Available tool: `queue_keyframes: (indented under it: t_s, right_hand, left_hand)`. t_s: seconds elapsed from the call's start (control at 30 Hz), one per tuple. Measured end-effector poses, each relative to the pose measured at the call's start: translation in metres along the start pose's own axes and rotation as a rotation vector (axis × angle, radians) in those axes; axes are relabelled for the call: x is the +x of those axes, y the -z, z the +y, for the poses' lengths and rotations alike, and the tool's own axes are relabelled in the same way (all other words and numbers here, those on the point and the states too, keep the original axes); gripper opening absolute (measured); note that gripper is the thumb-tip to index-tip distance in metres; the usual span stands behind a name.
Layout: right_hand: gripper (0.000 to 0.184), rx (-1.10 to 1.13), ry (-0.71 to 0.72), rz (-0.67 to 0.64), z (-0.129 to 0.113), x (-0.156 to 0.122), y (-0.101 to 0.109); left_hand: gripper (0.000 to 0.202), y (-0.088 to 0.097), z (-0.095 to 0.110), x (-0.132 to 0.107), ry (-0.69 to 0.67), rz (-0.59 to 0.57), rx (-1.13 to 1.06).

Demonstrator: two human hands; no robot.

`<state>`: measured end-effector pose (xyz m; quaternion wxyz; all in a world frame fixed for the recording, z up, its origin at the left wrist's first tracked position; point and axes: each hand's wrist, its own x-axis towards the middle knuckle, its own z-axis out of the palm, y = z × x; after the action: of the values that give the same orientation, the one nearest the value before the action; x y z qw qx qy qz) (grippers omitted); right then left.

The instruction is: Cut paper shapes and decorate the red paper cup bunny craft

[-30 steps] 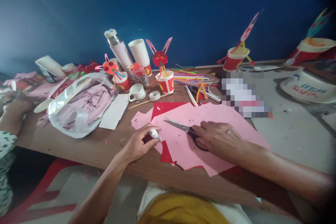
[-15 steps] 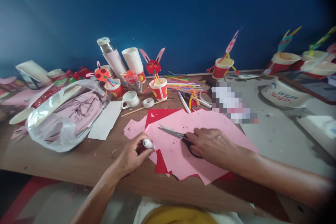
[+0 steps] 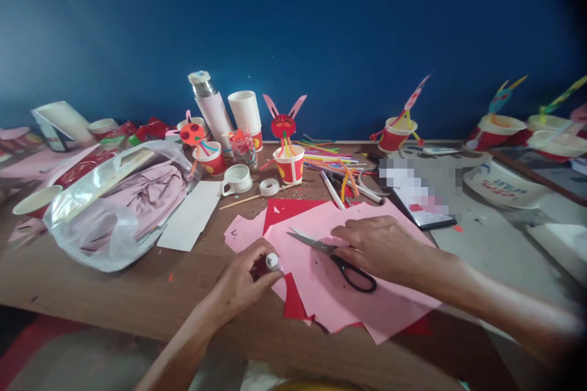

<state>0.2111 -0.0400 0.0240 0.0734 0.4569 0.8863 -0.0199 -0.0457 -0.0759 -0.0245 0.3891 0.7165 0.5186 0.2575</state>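
Observation:
My left hand (image 3: pixel 243 281) is closed around a small white-capped stick (image 3: pixel 273 261), perhaps a glue stick, at the left edge of the pink paper sheets (image 3: pixel 321 281). My right hand (image 3: pixel 378 244) lies on the pink paper with its fingers stretched out to the left. It rests just above black-handled scissors (image 3: pixel 342 259), which lie on the paper with one handle loop showing. Red paper (image 3: pixel 287 208) sticks out from under the pink sheets.
On the brown table (image 3: pixel 137 293) sit a plastic bag of cloth (image 3: pixel 123 201), a white paper strip (image 3: pixel 190 223), a tape roll (image 3: pixel 269 186), a white cup (image 3: pixel 238 178), stacked paper cups (image 3: pixel 246 111), a flask (image 3: pixel 211 109), bunny cup crafts (image 3: pixel 288 156), straws and markers (image 3: pixel 332 162), and a phone (image 3: pixel 424 211).
My right hand has shifted up off the scissors' handles, so a black loop now shows. The view moved slightly; my left hand still grips the stick.

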Motion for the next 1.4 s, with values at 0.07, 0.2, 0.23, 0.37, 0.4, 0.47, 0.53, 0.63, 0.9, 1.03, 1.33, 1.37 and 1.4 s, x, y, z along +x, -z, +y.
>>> queue_keyframes:
  t_s: [0.07,0.2,0.23,0.37,0.4,0.47,0.53,0.63,0.9,1.03,1.33,1.37,1.4]
  right_hand:
    - [0.030,0.003,0.008,0.029,0.002,0.012,0.003]
    - [0.027,-0.015,-0.050,0.022,0.004,0.035,0.006]
    - [0.026,-0.019,-0.072,0.008,0.003,0.039,0.008]
    - [0.026,-0.012,-0.078,-0.063,0.001,0.046,0.013]
    - [0.027,-0.004,-0.083,-0.064,0.003,0.046,0.015]
    - [0.028,0.016,-0.113,-0.027,0.014,0.045,0.019]
    - [0.028,0.036,-0.159,0.042,0.032,0.042,0.023]
    - [0.027,0.070,-0.295,0.118,0.067,0.037,0.027]
    - [0.030,-0.041,-0.501,0.077,0.105,0.033,0.009]
    - [0.031,-0.051,-0.494,0.048,0.096,0.039,-0.008]
    - [0.041,-0.041,-0.532,0.012,0.090,0.050,-0.023]
    - [0.040,-0.041,-0.534,0.013,0.089,0.050,-0.023]
    - [0.039,-0.040,-0.536,0.015,0.089,0.049,-0.022]
  left_hand:
    - [0.011,0.000,-0.002,-0.001,0.004,-0.003,-0.007]
    - [0.010,-0.002,-0.004,-0.003,0.025,-0.001,-0.014]
    - [0.009,-0.002,-0.005,-0.003,0.028,0.001,-0.011]
    - [0.008,-0.004,-0.007,-0.002,0.014,0.021,-0.002]
    - [0.008,-0.004,-0.008,-0.002,0.008,0.029,-0.001]
    - [0.009,-0.005,-0.009,-0.001,0.003,0.040,0.006]
    - [0.009,-0.005,-0.010,-0.001,0.002,0.046,0.020]
    - [0.010,-0.006,-0.012,-0.001,0.000,0.041,0.050]
    - [0.010,-0.004,-0.012,0.000,-0.030,0.013,0.077]
    - [0.010,-0.004,-0.009,0.002,-0.036,0.003,0.071]
    - [0.006,-0.004,-0.012,-0.001,-0.055,-0.010,0.110]
    - [0.007,-0.004,-0.012,-0.001,-0.056,-0.009,0.113]
    - [0.007,-0.004,-0.012,-0.001,-0.057,-0.006,0.114]
